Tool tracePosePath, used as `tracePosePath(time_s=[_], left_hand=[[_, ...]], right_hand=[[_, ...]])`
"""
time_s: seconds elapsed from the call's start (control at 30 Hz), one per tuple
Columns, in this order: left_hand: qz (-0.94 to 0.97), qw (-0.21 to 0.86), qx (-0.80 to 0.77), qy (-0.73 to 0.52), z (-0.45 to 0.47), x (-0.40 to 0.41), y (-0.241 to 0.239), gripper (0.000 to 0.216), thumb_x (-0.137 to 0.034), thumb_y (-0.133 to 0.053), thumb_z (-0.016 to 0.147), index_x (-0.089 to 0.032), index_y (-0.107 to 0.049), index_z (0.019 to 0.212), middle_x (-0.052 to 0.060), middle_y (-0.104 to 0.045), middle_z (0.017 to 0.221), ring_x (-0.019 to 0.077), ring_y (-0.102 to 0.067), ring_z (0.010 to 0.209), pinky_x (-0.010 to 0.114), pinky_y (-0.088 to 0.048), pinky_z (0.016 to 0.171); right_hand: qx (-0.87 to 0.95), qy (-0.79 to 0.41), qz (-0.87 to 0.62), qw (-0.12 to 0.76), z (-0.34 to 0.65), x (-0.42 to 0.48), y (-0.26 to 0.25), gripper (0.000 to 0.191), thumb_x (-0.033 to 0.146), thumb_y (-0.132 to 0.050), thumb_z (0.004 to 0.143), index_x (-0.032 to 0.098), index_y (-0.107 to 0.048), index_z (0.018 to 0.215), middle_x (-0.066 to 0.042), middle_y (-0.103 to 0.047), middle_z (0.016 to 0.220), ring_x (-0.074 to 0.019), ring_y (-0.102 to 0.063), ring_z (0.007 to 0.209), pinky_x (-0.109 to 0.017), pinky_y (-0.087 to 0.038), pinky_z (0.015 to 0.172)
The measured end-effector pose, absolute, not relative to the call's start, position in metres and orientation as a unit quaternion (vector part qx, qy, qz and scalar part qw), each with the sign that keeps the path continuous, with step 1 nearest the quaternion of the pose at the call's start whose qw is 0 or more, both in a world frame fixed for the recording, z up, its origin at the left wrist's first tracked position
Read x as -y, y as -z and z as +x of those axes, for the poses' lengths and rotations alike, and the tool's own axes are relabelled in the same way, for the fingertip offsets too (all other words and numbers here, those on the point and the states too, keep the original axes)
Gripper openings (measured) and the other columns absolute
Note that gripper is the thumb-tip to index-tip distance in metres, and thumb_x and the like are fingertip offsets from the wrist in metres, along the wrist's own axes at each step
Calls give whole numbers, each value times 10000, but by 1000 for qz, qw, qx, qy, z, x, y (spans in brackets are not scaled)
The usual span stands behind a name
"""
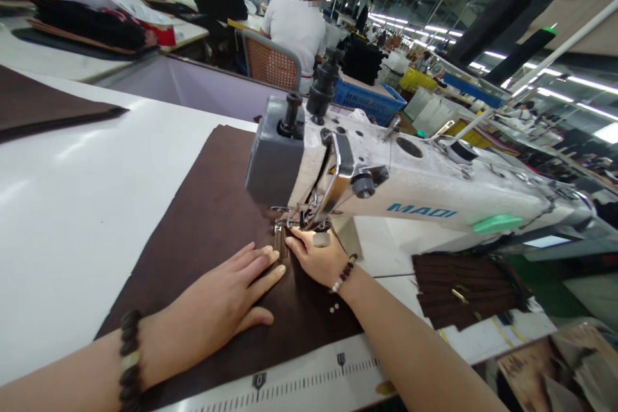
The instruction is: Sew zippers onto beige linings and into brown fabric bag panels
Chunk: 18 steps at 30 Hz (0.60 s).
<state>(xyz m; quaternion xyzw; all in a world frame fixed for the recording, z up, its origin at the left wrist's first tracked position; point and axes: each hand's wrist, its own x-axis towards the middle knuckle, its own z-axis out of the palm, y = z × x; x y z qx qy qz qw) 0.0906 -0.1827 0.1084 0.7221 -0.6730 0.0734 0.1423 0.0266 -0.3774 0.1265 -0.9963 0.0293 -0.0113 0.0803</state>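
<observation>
A dark brown sheet of fabric (193,219) lies flat on the white table, running under the needle area of a sewing machine (367,167) marked MAQI. My left hand (226,293) rests palm down on the sheet, fingers stretched out, tips beside a narrow ridged strip (281,243) in front of the presser foot. On the strip's other side, my right hand (321,261) touches the brown fabric close to the foot, thumb and forefinger extended; its other fingers are partly hidden by the machine. Neither hand appears to grip anything.
Right of the machine bed lies a stack of brown pieces (468,290) with gold-coloured metal parts. A printed ruler (299,376) runs along the table's front edge. More brown material (48,106) is at left. Beyond sit a person in white (295,26) and a blue crate (367,100).
</observation>
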Motion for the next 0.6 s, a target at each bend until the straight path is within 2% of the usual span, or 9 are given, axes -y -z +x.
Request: tracePosePath(time_s=[0.27, 0.6], left_hand=[[726, 135, 671, -65, 90, 185, -114, 501, -518, -440, 903, -175, -545, 1253, 126, -580, 1229, 273, -539, 1141, 454, -424, 1018], [732, 131, 667, -53, 102, 192, -111, 495, -475, -488, 895, -156, -513, 1272, 143, -535, 1265, 290, -488, 1196, 482, -394, 1042]], right_hand=[[-26, 4, -995, 93, 28, 381, -124, 305, 329, -418, 951, 236, -671, 1094, -49, -683, 1015, -188, -598, 998, -355, -419, 967], [-21, 11, -997, 79, 41, 387, -128, 254, 261, -448, 941, 209, -692, 988, -38, -696, 945, -163, -631, 955, -288, -452, 927]])
